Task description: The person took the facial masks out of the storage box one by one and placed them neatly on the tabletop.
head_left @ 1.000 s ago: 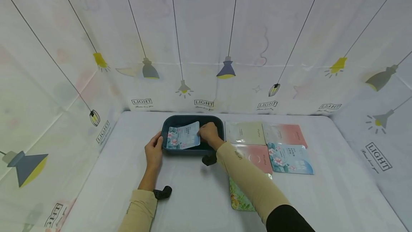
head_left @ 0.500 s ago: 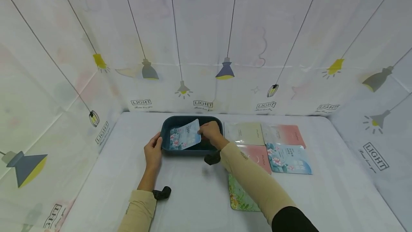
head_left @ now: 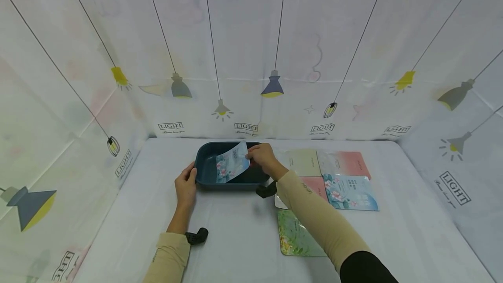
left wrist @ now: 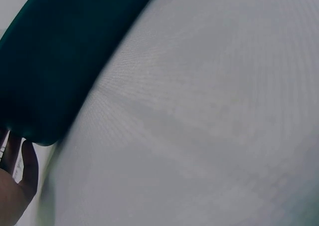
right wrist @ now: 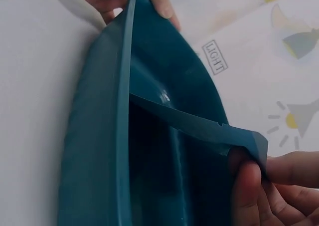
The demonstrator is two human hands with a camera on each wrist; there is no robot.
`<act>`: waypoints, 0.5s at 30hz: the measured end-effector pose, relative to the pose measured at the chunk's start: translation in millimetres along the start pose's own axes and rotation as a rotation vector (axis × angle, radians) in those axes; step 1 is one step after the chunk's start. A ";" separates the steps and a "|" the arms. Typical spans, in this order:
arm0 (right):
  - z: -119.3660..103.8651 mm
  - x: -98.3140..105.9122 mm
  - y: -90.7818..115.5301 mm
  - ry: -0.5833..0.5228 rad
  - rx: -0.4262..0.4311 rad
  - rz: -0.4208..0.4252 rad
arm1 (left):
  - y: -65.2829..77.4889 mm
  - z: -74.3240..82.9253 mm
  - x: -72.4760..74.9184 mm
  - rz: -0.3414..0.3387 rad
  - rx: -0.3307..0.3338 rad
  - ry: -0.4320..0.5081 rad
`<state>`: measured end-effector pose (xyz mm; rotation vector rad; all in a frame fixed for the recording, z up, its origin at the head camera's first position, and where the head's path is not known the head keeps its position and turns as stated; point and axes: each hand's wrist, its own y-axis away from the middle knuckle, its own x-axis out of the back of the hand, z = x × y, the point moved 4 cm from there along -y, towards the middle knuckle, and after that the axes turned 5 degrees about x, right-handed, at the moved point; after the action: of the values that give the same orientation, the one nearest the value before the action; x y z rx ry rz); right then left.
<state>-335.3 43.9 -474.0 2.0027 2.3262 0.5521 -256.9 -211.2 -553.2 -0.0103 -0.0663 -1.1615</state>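
Observation:
A dark teal plastic tray [head_left: 205, 166] stands on the white table. My left hand [head_left: 185, 187] grips its left end; in the left wrist view the fingers [left wrist: 30, 166] touch the tray's end. My right hand [head_left: 264, 157] pinches the right edge of a pale blue face-mask sachet [head_left: 232, 163] with pink flowers. The sachet leans up inside the tray, its upper right corner raised above the far rim. Seen edge-on in the right wrist view, the sachet [right wrist: 199, 123] bends between thumb and finger. Part of the tray's inside is hidden behind the sachet and my right hand.
Right of the tray lie flat sachets: a cream one [head_left: 304, 163], a pink-and-white one [head_left: 347, 165], a blue floral one [head_left: 351, 192], a pink one [head_left: 316, 184] partly under my right forearm, and a green floral one [head_left: 294, 235] nearer me. A printed curtain [head_left: 243, 56] stands behind the table.
My right hand has moved slightly right and up with the blue sachet, which now tilts more steeply out of the tray. My left hand stays at the tray's left end.

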 end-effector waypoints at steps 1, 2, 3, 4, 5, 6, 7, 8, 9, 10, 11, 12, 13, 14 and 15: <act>-0.2 1.9 0.9 0.000 0.003 0.001 | -0.1 -0.3 -0.1 0.001 0.001 0.003; -0.7 3.9 2.3 -0.005 0.008 -0.001 | -0.2 -0.5 -0.1 0.000 0.001 0.004; -1.0 6.1 3.3 -0.010 0.014 0.000 | -0.2 -0.6 -0.1 -0.001 0.000 0.009; -1.0 8.4 4.2 -0.014 0.020 -0.001 | -0.2 -0.4 -0.2 -0.001 -0.002 0.011; -1.1 10.6 5.1 -0.017 0.028 -0.003 | -0.3 -0.2 -0.3 0.000 -0.005 0.012; -1.0 13.2 5.9 -0.021 0.035 -0.002 | -0.3 0.1 -0.4 0.001 -0.007 0.015; -1.0 16.1 6.9 -0.025 0.039 -0.002 | -0.4 0.3 -0.4 0.004 -0.010 0.018; -0.7 18.9 7.7 -0.036 0.042 -0.001 | -0.3 0.6 -0.5 0.004 -0.011 0.018; -0.8 21.9 8.8 -0.042 0.047 -0.002 | -0.3 0.7 -0.5 0.007 -0.012 0.021; -1.2 24.8 10.2 -0.048 0.049 -0.002 | -0.3 0.7 -0.5 0.009 -0.012 0.023; -1.6 27.9 11.5 -0.057 0.053 0.000 | -0.1 0.5 -0.5 0.012 -0.012 0.026; -2.3 31.2 13.3 -0.065 0.053 0.002 | 0.0 0.3 -0.5 0.015 -0.009 0.031; -3.5 34.6 15.3 -0.075 0.054 0.004 | 0.0 0.2 -0.6 0.016 -0.008 0.034; -4.8 38.0 17.2 -0.084 0.059 0.006 | -0.1 0.0 -0.7 0.014 -0.008 0.035; -6.4 41.5 19.5 -0.088 0.064 0.007 | 0.0 0.0 -0.9 0.016 -0.007 0.037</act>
<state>-325.6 84.4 -453.8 2.0182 2.3151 0.3868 -257.2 -210.4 -553.2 0.0045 -0.0291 -1.1459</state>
